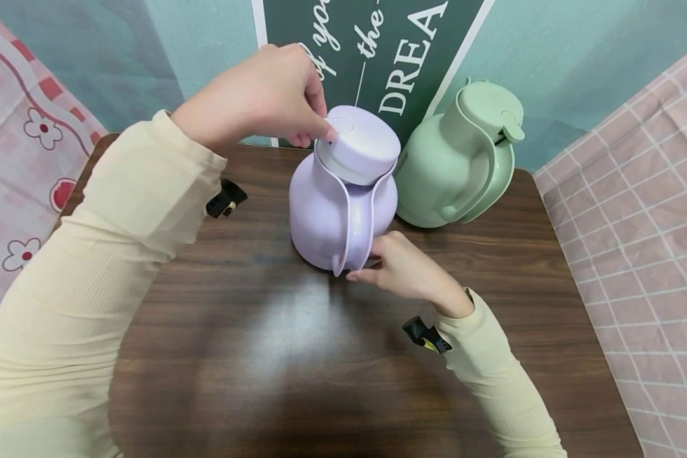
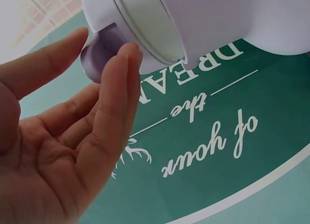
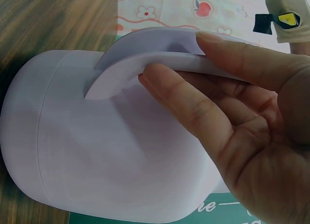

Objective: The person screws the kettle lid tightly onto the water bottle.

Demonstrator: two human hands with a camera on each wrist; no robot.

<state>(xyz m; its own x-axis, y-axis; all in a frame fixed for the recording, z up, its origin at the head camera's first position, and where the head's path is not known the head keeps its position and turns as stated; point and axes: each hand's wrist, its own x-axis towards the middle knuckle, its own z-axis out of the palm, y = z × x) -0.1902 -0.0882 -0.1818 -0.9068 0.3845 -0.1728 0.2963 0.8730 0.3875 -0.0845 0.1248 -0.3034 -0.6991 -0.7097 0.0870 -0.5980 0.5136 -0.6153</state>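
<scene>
A pale purple thermos jug [image 1: 317,210] stands upright near the back of the wooden table. My left hand [image 1: 275,95] reaches over from the left and pinches the tab [image 2: 102,49] of its lid [image 1: 369,141] between thumb and fingers. A pale ring [image 2: 150,25] shows between lid and neck in the left wrist view. Low on the jug's near side, my right hand [image 1: 406,267] holds the handle [image 3: 123,71], thumb on one side and fingers on the other. The jug's spout side is hidden from the head view.
A light green thermos jug [image 1: 435,172] with its lid on stands close behind the purple one, to the right. Along the table's [image 1: 252,369] back edge hangs a teal cloth with a dark green lettered panel [image 1: 372,57]. Pink tiled sheeting [image 1: 635,222] borders the right side.
</scene>
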